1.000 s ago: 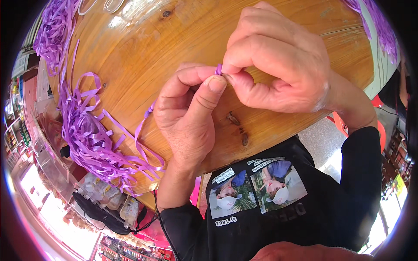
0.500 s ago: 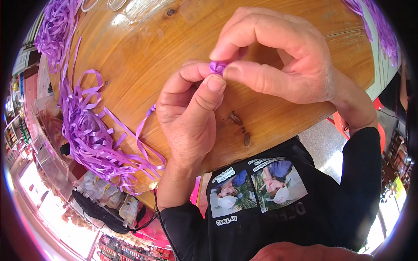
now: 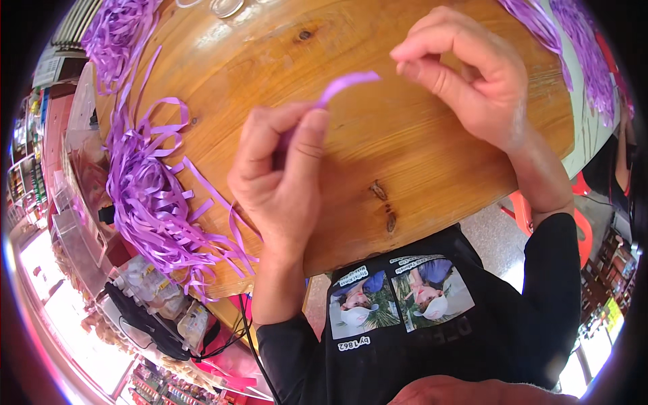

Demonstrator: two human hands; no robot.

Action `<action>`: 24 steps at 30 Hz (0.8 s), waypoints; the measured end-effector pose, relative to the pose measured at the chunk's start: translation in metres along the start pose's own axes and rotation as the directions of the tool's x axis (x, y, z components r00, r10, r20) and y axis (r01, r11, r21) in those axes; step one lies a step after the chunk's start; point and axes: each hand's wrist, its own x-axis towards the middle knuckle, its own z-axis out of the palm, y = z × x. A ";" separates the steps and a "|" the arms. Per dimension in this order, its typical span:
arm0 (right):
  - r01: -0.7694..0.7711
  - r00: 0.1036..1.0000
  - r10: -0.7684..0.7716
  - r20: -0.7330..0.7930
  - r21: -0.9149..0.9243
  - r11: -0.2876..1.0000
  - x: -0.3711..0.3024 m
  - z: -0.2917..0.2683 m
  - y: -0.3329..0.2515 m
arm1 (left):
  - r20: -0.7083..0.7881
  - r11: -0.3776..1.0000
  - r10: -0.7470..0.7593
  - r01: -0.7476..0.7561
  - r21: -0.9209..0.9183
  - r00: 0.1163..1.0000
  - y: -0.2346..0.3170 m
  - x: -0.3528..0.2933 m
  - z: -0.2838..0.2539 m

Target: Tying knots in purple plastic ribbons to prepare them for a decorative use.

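Note:
A narrow strip of purple ribbon (image 3: 349, 82) sticks up from the pinch of my left hand (image 3: 280, 169), above the middle of the wooden table. Its free end curves over to the right and stops short of my other hand. My right hand (image 3: 472, 81) hovers higher up on the right, thumb and forefinger tips drawn together with nothing visible between them. To the left of my left hand lies a tangled heap of purple ribbons (image 3: 152, 209), with loose strands reaching toward my wrist. My left fingers hide the lower part of the held ribbon.
Another purple ribbon bundle (image 3: 118, 44) lies at the far left. More purple ribbons (image 3: 584, 61) hang over the far right edge. A clear round object (image 3: 226, 7) sits at the far side. Plastic bags (image 3: 152, 283) and a black cable (image 3: 246, 337) are beside the wooden table (image 3: 432, 182).
My hands have moved apart. The right let go of the purple piece and shifted right; the left moved slightly left, and the ribbon, earlier curled up, now stretches out.

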 end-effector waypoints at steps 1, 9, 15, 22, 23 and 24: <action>0.014 1.000 -0.014 0.004 -0.006 1.000 0.001 0.001 0.003 | -0.007 1.000 0.011 -0.011 -0.006 1.000 0.000 0.002 -0.003; 0.334 0.940 -0.214 0.267 -0.585 0.739 0.036 0.047 0.021 | -0.273 0.994 -0.018 -0.011 -0.106 0.962 0.002 0.018 -0.025; 0.300 0.926 0.016 0.378 -0.758 0.580 0.055 0.091 0.016 | -0.409 0.976 -0.023 -0.069 -0.208 0.912 0.008 0.023 -0.045; 0.359 0.889 -0.040 0.457 -0.638 0.681 0.052 0.099 0.007 | -0.378 0.966 -0.003 -0.095 -0.240 0.926 0.010 0.021 -0.047; 0.330 0.901 -0.011 0.434 -0.668 0.667 0.053 0.097 0.007 | -0.378 0.968 -0.020 -0.076 -0.238 0.926 0.009 0.020 -0.047; 0.269 0.935 0.019 0.354 -0.744 0.611 0.054 0.095 0.006 | -0.368 0.971 -0.011 -0.078 -0.225 0.930 0.009 0.020 -0.046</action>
